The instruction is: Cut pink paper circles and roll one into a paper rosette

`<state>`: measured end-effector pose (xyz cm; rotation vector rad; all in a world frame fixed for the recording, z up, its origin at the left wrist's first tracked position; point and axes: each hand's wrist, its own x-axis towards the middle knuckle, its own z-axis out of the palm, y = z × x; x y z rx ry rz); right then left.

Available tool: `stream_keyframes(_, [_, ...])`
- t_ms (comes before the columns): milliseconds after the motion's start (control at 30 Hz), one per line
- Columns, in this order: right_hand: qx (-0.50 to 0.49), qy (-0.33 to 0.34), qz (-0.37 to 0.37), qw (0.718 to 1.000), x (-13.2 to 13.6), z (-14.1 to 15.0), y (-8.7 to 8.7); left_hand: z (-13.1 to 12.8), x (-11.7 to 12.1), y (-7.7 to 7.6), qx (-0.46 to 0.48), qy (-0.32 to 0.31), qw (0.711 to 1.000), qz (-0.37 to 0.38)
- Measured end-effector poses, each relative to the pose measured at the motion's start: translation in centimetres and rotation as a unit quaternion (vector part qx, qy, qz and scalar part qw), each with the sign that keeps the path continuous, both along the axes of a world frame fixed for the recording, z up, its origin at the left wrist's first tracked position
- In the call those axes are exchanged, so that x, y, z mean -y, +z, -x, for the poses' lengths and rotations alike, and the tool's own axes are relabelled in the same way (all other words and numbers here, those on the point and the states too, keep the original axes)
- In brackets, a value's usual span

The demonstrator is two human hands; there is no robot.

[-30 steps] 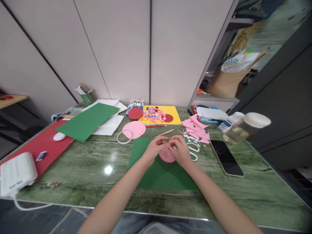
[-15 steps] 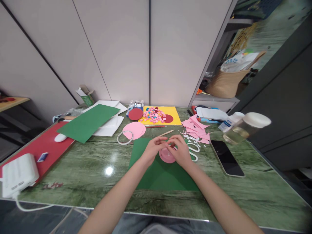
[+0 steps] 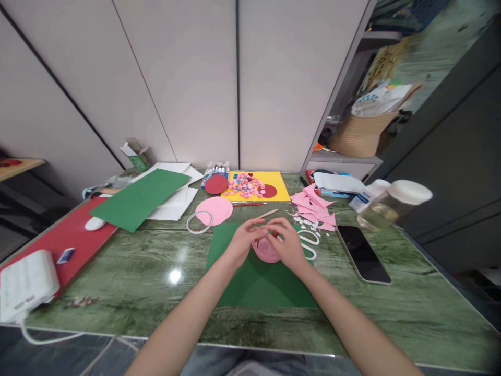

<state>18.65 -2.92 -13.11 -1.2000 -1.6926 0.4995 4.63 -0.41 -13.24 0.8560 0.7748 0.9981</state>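
My left hand (image 3: 246, 239) and my right hand (image 3: 287, 241) meet fingertip to fingertip over a round pink piece (image 3: 267, 254), which looks like layered paper circles. Both hands have their fingers curled and pinched together above its far edge; what lies between the fingertips is too small to make out. Beneath the pink piece lies a green sheet (image 3: 266, 287). Bent white strips (image 3: 311, 245) rest just right of my right hand. Beyond my hands is a pointed wooden stick (image 3: 267, 213). Flat pink circles (image 3: 217, 209) and a white ring (image 3: 199, 230) lie to the left.
Pink pompom-like bits (image 3: 246, 185) and dark red circles (image 3: 216, 184) sit on and beside a yellow sheet (image 3: 282, 180). Pink scraps (image 3: 313, 206), a phone (image 3: 364, 254) and a lidded clear jar (image 3: 378, 215) are on the right. At left lie a red sheet (image 3: 84, 240) and a white power bank (image 3: 27, 287).
My hands stay together over the pink piece, with small finger shifts. The whole view has moved very slightly; the things on the table keep their places.
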Motion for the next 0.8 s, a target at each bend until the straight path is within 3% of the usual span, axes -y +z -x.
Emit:
stream_keyframes(167, [-0.011,0.000,0.004,1.000,-0.05,-0.02,-0.11,-0.18,0.22,0.23,0.013,0.007,0.999,0.031])
stream_keyframes(500, [-0.030,-0.017,0.015,0.999,0.01,0.00,0.43,-0.18,0.31,0.43,-0.016,-0.010,1.000,0.010])
stream_keyframes(800, [-0.047,0.012,0.013,0.999,-0.19,-0.30,0.38,-0.13,0.39,0.35,-0.038,-0.044,0.998,-0.027])
